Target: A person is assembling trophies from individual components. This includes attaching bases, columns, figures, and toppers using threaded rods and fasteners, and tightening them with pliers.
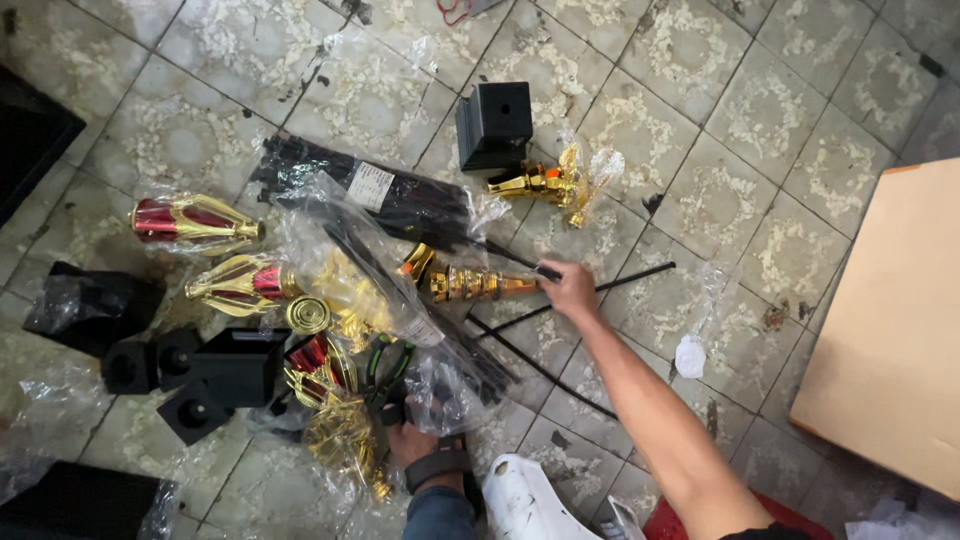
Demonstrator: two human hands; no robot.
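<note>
Head cam, top-down, approx arm's reach over tiled floor (760, 130)

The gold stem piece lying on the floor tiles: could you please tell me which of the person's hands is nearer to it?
Right. The right hand rests at the end of the gold stem piece, fingers touching a black rod there. The left hand is lower, among the wrapped gold parts.

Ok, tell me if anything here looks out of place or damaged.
Nothing looks broken, but the floor is cluttered: gold trophy parts, black bases and black rods lie scattered among torn plastic wrapping. The tiles are stained and worn. The right hand touches a gold stem; the left hand grips green-handled pliers.
</note>
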